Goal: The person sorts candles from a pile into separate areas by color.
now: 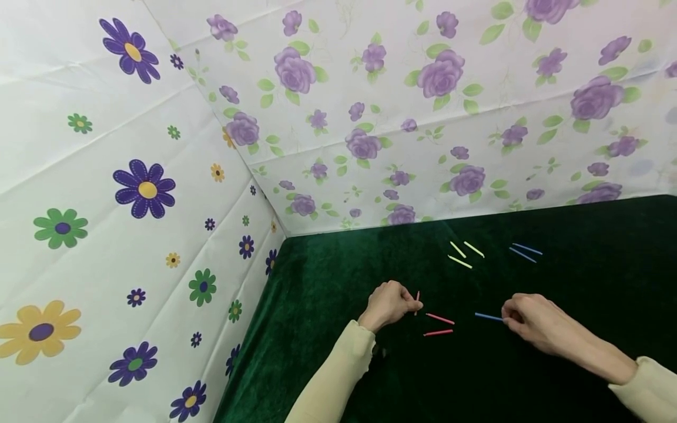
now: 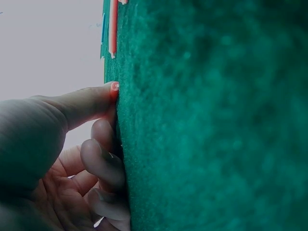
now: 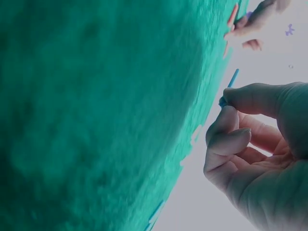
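Note:
My left hand [image 1: 388, 305] pinches a thin pink candle [image 1: 418, 295] low over the dark green cloth, thumb on it; the left wrist view shows its end beside the thumb. Two more pink candles, an upper one [image 1: 440, 318] and a lower one [image 1: 438, 333], lie just right of that hand. Farther right, my right hand [image 1: 545, 323] holds a blue candle [image 1: 488, 316] by one end between thumb and forefinger. The candle's free end points left, toward the pink ones. In the right wrist view the blue candle [image 3: 233, 78] sticks out past the thumb, above the cloth.
Three pale yellow candles [image 1: 460, 262] lie behind, between the hands. Two blue candles [image 1: 522, 255] rest to their right. Green velvet cloth [image 1: 328, 282] covers the table. Flowered white sheets [image 1: 338, 194] stand along the back and left side.

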A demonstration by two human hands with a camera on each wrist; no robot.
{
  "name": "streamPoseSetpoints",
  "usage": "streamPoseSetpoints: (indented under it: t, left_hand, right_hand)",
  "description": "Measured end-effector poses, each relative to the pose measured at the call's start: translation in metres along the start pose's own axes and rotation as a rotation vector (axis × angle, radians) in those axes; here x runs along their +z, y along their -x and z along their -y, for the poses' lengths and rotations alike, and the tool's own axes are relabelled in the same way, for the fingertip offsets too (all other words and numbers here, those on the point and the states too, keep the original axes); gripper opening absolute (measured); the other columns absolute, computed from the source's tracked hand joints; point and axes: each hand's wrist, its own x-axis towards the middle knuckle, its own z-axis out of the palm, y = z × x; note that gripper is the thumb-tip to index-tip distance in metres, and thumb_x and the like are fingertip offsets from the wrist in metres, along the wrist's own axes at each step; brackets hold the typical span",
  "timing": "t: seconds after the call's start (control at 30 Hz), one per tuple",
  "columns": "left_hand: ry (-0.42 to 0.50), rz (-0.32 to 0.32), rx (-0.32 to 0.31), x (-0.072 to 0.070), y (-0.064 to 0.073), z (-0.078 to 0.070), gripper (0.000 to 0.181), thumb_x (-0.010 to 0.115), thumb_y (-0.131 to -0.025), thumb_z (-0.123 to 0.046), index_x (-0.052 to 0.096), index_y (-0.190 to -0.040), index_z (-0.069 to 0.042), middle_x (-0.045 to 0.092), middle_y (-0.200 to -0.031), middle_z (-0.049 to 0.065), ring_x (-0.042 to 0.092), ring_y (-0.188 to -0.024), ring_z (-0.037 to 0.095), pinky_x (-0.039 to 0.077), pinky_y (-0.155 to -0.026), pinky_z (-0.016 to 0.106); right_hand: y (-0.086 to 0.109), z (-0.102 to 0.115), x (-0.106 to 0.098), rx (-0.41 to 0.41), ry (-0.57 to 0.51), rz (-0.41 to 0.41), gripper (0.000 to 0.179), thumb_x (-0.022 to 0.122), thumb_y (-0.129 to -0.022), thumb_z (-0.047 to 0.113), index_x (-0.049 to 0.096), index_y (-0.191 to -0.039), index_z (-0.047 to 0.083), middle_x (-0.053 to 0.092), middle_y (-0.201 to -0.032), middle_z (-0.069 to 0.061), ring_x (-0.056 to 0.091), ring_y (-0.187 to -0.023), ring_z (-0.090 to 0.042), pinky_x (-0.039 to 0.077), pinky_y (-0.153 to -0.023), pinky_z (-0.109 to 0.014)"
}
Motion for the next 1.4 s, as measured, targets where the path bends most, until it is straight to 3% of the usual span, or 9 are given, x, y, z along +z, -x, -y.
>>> streamPoseSetpoints:
  t: [0.53,0.9,1.4]
  left_hand:
    - [0.004,0.001,-0.010,0.000,0.000,0.002,0.031,0.083,-0.097,-0.042,0.079,-0.072,-0.024,0.067,-0.079,-0.011,0.050,-0.063,0.010,0.038,-0.060,0.028]
    - [0.007,0.000,-0.014,-0.001,0.000,0.002,0.031,0.083,-0.097,-0.042,0.079,-0.071,-0.024,0.067,-0.079,-0.011,0.050,-0.062,0.010,0.038,-0.059,0.028]
    - [0.006,-0.005,-0.010,0.001,0.000,0.001,0.030,0.084,-0.096,-0.042,0.080,-0.072,-0.025,0.069,-0.082,-0.012,0.051,-0.064,0.010,0.040,-0.059,0.028]
  right_hand:
    - [-0.015,-0.037,-0.024,0.053,0.096,-0.140,0.004,0.071,-0.099,0.008,0.075,-0.098,0.009,0.063,-0.083,0.005,0.048,-0.063,0.001,0.044,-0.058,-0.024]
    - [-0.031,-0.053,-0.045,0.119,0.105,-0.132,0.010,0.066,-0.103,0.009,0.074,-0.100,0.004,0.063,-0.083,-0.001,0.051,-0.062,-0.007,0.043,-0.055,-0.026]
    - [-0.046,-0.079,-0.057,0.153,0.114,-0.142,0.016,0.060,-0.103,0.009,0.073,-0.096,0.002,0.063,-0.079,-0.002,0.053,-0.064,-0.014,0.041,-0.056,-0.029]
